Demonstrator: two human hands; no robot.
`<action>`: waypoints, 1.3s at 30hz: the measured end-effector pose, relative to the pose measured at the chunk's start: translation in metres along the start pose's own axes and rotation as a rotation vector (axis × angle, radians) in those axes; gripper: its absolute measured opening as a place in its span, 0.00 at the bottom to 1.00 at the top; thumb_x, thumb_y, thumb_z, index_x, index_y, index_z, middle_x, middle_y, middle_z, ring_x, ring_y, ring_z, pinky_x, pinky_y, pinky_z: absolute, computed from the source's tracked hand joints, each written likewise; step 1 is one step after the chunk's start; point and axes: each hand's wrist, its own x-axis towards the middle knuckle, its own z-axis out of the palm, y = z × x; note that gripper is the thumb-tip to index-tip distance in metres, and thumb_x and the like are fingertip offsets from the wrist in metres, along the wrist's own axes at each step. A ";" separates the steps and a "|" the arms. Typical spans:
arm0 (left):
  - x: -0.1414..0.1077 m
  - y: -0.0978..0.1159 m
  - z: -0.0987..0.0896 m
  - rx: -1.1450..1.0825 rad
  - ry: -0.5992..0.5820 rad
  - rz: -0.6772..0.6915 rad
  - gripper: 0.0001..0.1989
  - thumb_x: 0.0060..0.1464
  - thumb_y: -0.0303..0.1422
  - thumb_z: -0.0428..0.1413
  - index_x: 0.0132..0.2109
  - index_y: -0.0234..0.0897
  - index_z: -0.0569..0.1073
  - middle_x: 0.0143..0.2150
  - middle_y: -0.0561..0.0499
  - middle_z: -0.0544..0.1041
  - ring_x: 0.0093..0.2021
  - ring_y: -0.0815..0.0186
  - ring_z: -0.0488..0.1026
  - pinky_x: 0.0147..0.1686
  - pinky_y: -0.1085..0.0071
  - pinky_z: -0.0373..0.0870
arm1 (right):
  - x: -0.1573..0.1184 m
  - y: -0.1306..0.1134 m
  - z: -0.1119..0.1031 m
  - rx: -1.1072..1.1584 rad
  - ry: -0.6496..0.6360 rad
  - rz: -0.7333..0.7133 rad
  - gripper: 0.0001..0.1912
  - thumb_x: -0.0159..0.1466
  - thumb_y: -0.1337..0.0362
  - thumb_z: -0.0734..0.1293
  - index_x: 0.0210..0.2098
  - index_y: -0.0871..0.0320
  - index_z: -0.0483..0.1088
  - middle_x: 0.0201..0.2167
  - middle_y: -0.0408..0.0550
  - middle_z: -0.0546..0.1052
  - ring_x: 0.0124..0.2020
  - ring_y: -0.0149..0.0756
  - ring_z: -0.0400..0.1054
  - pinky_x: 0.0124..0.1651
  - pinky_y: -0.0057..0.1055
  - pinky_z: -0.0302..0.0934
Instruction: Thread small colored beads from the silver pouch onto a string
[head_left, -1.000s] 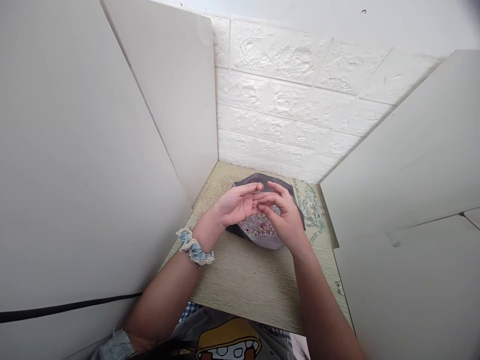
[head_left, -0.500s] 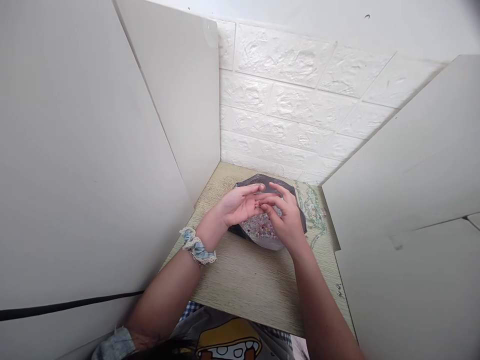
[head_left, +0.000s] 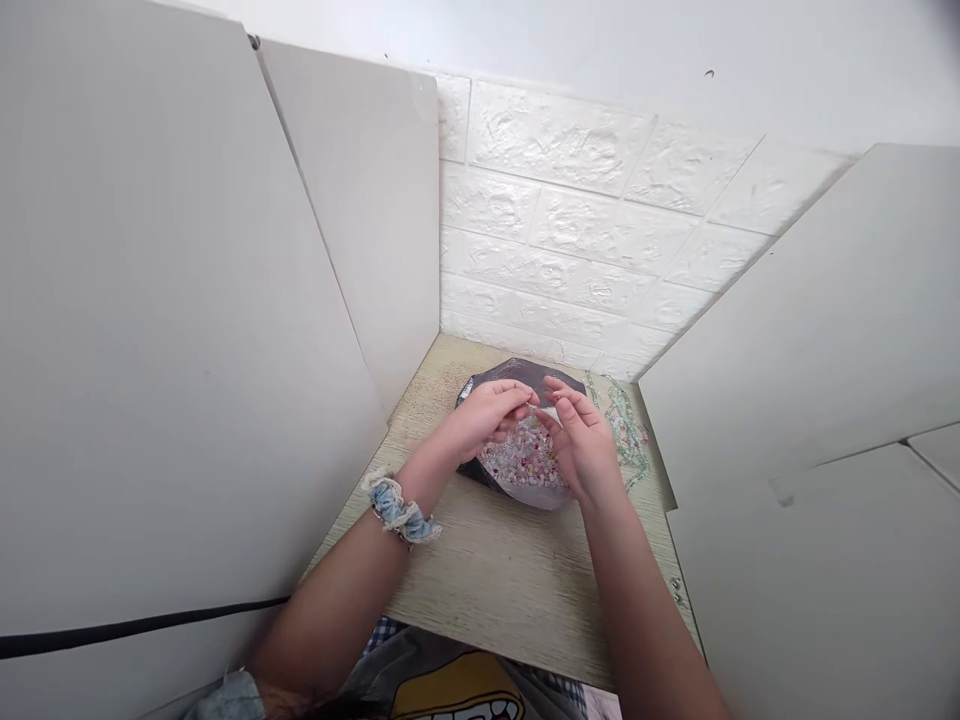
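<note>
My left hand point(head_left: 487, 418) and my right hand point(head_left: 581, 447) hover over a dark grey pouch point(head_left: 521, 372) lying flat on the table, its open middle holding a heap of small loose beads point(head_left: 523, 458) in white, pink and red. The fingertips of both hands curl toward each other just above the beads, nearly meeting. Whether they pinch something tiny is too small to tell. A blue denim scrunchie with lace trim point(head_left: 399, 512) circles my left wrist. Strands of pale green beads point(head_left: 626, 430) lie just right of the pouch, nearest my right hand.
The wood-grain table point(head_left: 510, 580) is boxed in by a white embossed brick wall point(head_left: 555, 230) at the back and white panels point(head_left: 810, 330) at both sides. A black cable point(head_left: 127, 628) crosses the left panel low down. Small metal screws point(head_left: 676, 590) sit near the table's right edge.
Both hands have drawn back from above the pouch and sit slightly apart, showing more of the beads. The whole scene sits a little lower in the view.
</note>
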 end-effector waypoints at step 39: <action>0.002 -0.005 0.000 0.263 0.085 0.029 0.18 0.43 0.45 0.53 0.26 0.31 0.68 0.16 0.60 0.48 0.15 0.79 0.43 0.14 0.78 0.38 | -0.002 0.005 0.012 0.041 0.072 0.084 0.08 0.49 0.62 0.67 0.28 0.58 0.70 0.29 0.43 0.73 0.33 0.28 0.66 0.42 0.29 0.62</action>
